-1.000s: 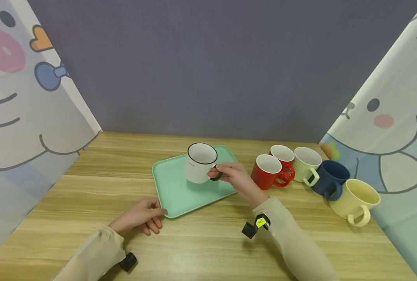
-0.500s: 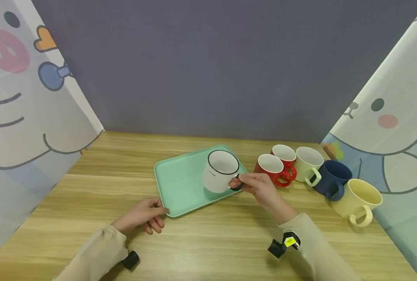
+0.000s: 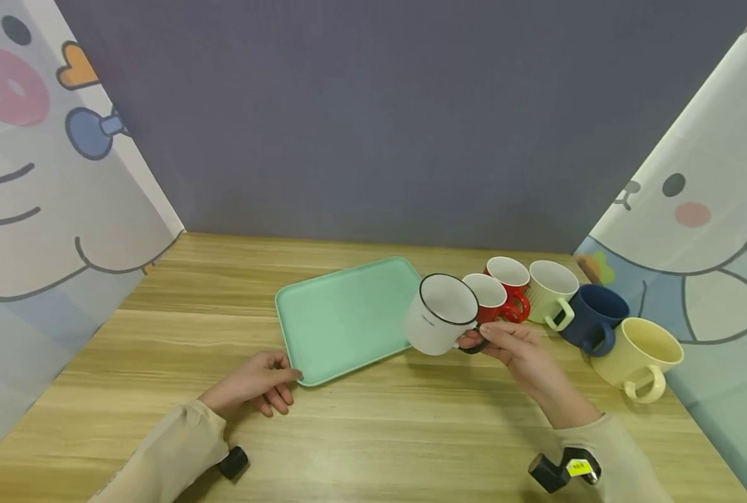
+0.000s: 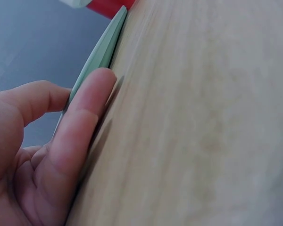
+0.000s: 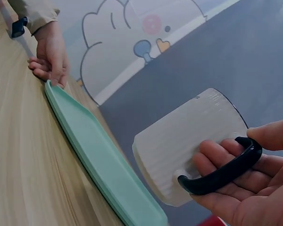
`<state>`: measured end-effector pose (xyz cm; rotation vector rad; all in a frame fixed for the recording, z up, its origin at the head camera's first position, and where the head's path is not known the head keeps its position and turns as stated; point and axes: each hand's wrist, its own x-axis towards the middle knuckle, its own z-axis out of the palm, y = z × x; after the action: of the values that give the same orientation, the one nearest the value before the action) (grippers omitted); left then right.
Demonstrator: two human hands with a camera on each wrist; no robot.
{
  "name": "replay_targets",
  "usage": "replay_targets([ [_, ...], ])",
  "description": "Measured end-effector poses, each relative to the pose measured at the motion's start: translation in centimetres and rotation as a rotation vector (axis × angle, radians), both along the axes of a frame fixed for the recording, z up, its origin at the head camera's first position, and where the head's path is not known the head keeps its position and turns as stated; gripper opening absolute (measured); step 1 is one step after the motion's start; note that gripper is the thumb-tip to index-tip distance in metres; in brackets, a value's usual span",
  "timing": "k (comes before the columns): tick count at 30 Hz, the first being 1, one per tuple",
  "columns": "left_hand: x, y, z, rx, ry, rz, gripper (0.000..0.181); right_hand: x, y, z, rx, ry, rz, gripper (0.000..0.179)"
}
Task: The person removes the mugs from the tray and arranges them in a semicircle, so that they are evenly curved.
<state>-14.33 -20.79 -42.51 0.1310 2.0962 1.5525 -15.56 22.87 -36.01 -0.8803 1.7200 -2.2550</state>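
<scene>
A white mug (image 3: 437,323) with a black rim and black handle (image 5: 221,172) is in my right hand (image 3: 524,353). In the right wrist view its fingers pass through the handle and the thumb presses on top. The mug hangs in the air by the right edge of a mint-green tray (image 3: 342,321), in front of the red mugs. My left hand (image 3: 256,384) pinches the tray's near left corner, thumb on the rim and fingers below, as the left wrist view (image 4: 80,113) also shows. Nothing stands on the tray.
To the right, two red mugs (image 3: 516,288), partly hidden, a pale green mug (image 3: 543,297), a navy mug (image 3: 590,321) and a yellow mug (image 3: 631,363) stand in a row on the wooden table (image 3: 373,440). A grey panel (image 3: 373,126) rises behind.
My right hand has carried the white mug rightward and toward me, from over the middle of the tray to its right edge. The left hand has stayed at the tray corner.
</scene>
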Motion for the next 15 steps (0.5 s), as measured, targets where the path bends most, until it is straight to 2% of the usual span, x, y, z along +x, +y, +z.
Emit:
replay_targets([
  [6, 0.1, -0.1, 0.1, 0.001, 0.005, 0.0, 0.026, 1.2, 2.6, 0.1, 0.012, 0.018, -0.053, 0.042],
  [15, 0.3, 0.0, 0.1, 0.003, 0.0, -0.001, 0.026, 3.1, 7.0, -0.3, 0.01, -0.008, -0.116, 0.043],
])
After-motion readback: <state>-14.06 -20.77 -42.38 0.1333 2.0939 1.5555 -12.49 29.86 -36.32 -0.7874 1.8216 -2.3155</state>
